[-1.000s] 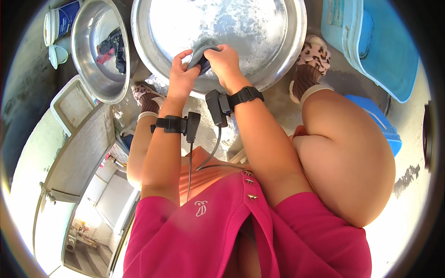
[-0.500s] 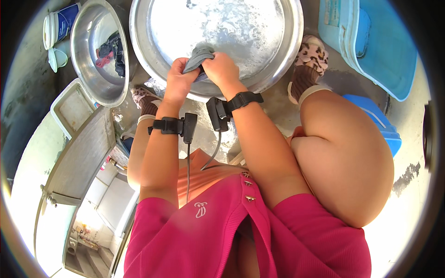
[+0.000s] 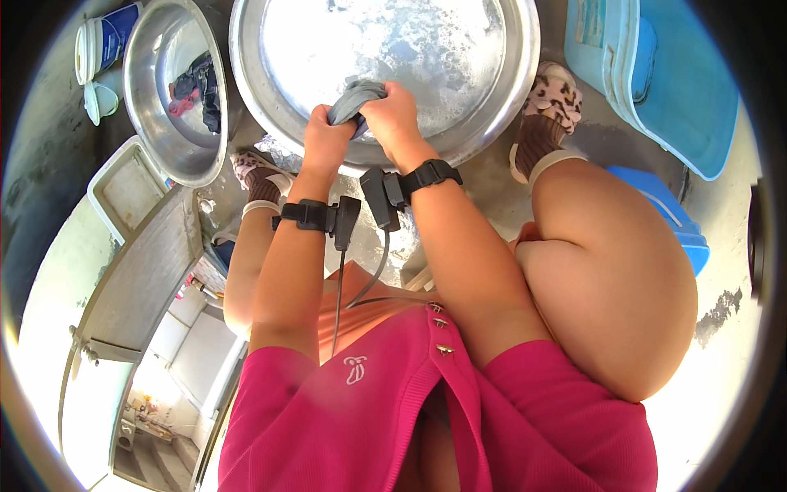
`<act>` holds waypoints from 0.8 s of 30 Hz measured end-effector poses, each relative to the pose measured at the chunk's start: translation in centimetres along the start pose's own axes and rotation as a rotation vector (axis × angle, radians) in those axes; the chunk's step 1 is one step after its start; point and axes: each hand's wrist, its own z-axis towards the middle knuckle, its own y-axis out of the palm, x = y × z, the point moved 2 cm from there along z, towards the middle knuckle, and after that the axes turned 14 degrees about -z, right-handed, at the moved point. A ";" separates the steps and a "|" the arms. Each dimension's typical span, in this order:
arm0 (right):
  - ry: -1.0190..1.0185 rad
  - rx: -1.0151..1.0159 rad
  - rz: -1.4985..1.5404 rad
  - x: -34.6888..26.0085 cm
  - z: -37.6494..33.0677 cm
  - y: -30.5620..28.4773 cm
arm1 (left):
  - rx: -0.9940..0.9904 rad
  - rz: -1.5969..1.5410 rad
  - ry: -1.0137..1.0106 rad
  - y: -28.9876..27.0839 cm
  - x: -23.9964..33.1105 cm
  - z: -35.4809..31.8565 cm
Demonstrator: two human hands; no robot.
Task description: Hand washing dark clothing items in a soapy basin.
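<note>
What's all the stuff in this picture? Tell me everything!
Big basin: 1, silver, top middle
Cloth: 1, grey, held at big basin's near side
Small basin: 1, silver, top left
Clothes: unclear count, dark and reddish, in small basin
Bucket: 1, white-blue, top left
Pot: 1, pale green, below bucket
Tub: 1, light blue, top right
Plastic thing: 1, blue, behind right leg
Slippers: 2, pink spotted, on feet
Socks: 2, brown, above slippers
Wrist straps: 2, black, on wrists
Top: 1, pink, bottom middle
Left hand, right hand: 1 each, bare, gripping cloth
</note>
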 end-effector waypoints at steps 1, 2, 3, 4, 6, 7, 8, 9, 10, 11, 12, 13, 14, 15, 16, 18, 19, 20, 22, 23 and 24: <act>-0.002 -0.004 -0.001 -0.3 -0.2 0.2 | 0.045 0.014 -0.004 -0.3 -0.7 0.6; -0.006 -0.076 -0.014 -0.6 -0.5 0.5 | 0.048 0.012 -0.003 -0.5 -0.9 0.9; -0.010 -0.148 -0.027 -0.9 -0.9 0.7 | 0.082 0.120 0.100 -0.8 -0.8 1.1; -0.010 -0.149 -0.029 -0.9 -1.1 0.7 | 0.114 0.230 0.202 -1.1 -0.6 1.3; -0.103 -0.322 0.173 -1.6 -1.6 0.7 | 0.146 0.378 0.260 -2.0 -0.4 1.7; -0.103 -0.323 0.173 -2.0 -1.7 0.5 | 0.146 0.245 0.196 -2.4 -0.3 1.8; -0.110 -0.254 -0.192 -2.3 -1.6 0.3 | 0.146 0.112 0.131 -2.6 -0.2 1.9; -0.110 -0.174 -0.558 -2.4 -1.5 -0.1 | 0.165 -0.018 0.061 -1.9 1.3 0.7; -0.110 -0.175 -0.556 -2.2 -1.6 0.0 | 0.167 -0.016 0.062 -1.8 1.6 0.1; -0.129 -0.061 -0.595 -2.2 -1.6 -0.2 | 0.078 -0.160 0.106 -1.6 1.8 -0.2; -0.147 0.055 -0.633 -2.0 -1.5 -0.4 | -0.014 -0.304 0.151 -1.3 2.1 -0.5; -0.171 0.139 -0.591 -1.9 -1.4 -0.7 | -0.090 -0.334 0.143 -0.9 2.4 -0.9; -0.171 0.138 -0.589 -1.5 -1.4 -0.7 | -0.089 -0.332 0.143 -0.7 2.5 -1.3; -0.185 0.165 -0.528 -1.4 -1.4 -0.9 | -0.143 -0.283 0.154 -0.3 2.6 -1.6; -0.199 0.192 -0.467 -1.2 -1.4 -1.1 | -0.197 -0.235 0.165 -0.1 2.6 -1.7; -0.157 0.110 -0.363 -1.1 -0.9 -1.2 | -0.183 -0.055 0.142 -0.2 2.2 -1.5; -0.114 0.029 -0.258 -1.0 -0.6 -1.1 | -0.119 0.072 0.140 -0.3 1.6 -1.2; -0.113 0.030 -0.260 -0.9 -0.4 -0.8 | -0.057 0.198 0.136 -0.3 1.0 -0.8; -0.150 0.048 0.037 -1.0 -0.3 0.0 | -0.052 0.171 0.096 -0.7 -0.5 0.7; -0.152 0.044 0.038 -1.3 -0.5 0.0 | 0.033 0.246 0.163 -1.4 -1.4 1.4; -0.057 -0.172 0.180 -2.3 -1.4 0.3 | 0.123 0.321 0.227 -2.4 -2.7 2.2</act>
